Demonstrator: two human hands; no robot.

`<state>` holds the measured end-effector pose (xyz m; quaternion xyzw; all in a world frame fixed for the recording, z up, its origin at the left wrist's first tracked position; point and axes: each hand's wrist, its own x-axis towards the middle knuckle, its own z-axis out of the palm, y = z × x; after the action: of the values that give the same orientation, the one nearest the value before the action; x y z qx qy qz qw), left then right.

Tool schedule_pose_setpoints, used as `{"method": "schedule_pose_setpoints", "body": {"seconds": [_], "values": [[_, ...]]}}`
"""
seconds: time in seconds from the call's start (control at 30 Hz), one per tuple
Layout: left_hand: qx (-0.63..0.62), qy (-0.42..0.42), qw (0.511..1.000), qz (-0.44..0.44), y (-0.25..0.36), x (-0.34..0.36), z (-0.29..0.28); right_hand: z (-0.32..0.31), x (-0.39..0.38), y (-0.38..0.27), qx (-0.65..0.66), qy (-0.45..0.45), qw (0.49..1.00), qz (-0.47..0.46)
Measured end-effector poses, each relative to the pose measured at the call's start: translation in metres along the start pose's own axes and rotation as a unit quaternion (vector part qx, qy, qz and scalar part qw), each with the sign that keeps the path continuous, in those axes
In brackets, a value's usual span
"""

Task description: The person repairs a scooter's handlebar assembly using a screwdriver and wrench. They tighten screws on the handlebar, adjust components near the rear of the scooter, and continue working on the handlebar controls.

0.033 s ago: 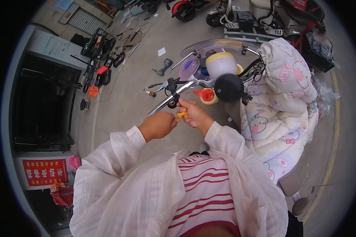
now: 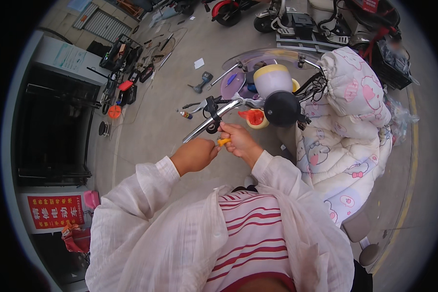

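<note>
Both hands are meeting just near of the scooter's left handlebar (image 2: 214, 118). The right hand (image 2: 239, 139) is closing around a small orange-handled tool (image 2: 223, 142), the nearer of the two to the bar and almost touching it. The left hand (image 2: 195, 155) is curling in a fist at the tool's left end; its grip is hidden. The bar is running from near-left to far-right, and the tool is lying roughly left to right under it.

Both arms extended forward; left hand (image 2: 195, 155) fisted, right hand (image 2: 239, 141) fingers curled (hands touching).
</note>
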<state>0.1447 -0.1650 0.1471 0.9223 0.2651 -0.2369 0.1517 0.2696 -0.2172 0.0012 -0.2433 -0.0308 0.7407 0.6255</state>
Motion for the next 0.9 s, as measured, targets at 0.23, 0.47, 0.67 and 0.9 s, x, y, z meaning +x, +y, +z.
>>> {"method": "schedule_pose_setpoints", "body": {"seconds": [0.23, 0.47, 0.67, 0.9], "values": [[-0.038, 0.051, 0.998, 0.025, -0.013, -0.003, 0.016, 0.006, -0.001, 0.005, -0.053, 0.054, 0.997, -0.029], [-0.118, 0.152, 0.979, 0.067, -0.045, 0.004, 0.062, 0.008, 0.008, 0.012, -0.233, 0.112, 0.953, -0.161], [-0.272, 0.189, 0.939, 0.096, -0.078, 0.058, 0.137, 0.024, -0.002, 0.011, -0.586, 0.243, 0.723, -0.274], [-0.591, 0.233, 0.762, 0.124, -0.06, 0.191, 0.251, 0.052, -0.013, 0.021, -0.737, 0.32, 0.544, -0.243]]}}
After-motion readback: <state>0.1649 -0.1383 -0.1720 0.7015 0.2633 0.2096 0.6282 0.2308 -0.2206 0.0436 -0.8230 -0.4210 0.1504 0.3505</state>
